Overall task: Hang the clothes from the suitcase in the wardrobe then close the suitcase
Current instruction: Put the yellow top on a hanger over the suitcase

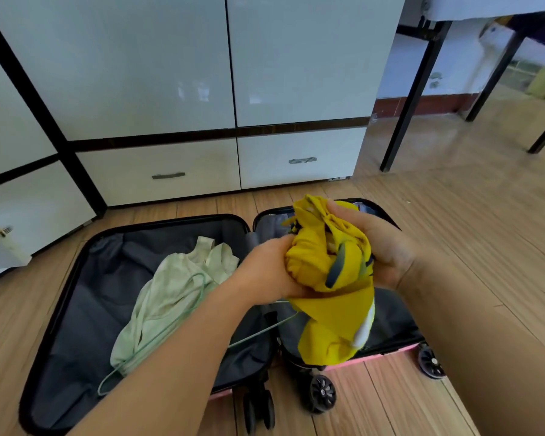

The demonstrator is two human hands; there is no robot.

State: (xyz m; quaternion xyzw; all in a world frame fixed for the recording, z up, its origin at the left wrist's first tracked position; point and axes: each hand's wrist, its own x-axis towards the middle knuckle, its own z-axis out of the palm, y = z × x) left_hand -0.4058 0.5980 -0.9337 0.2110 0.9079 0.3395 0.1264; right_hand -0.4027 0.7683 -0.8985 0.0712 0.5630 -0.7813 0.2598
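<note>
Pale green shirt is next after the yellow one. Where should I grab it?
Judging by its pose, take the pale green shirt at the collar end, coming from above. That end lies bunched and raised toward the wardrobe, while a wire hanger lies across the lower part and could snag the fingers.

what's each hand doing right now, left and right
Left hand: closed, gripping the bunched yellow garment.
Right hand: closed on the same yellow garment, fingers curled over its top.

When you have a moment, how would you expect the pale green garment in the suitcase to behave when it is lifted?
The pale green garment lies crumpled in folds, so it would probably droop limply. It looks thin, likely light. A wire hanger lies over it and might snag or come up with it.
</note>
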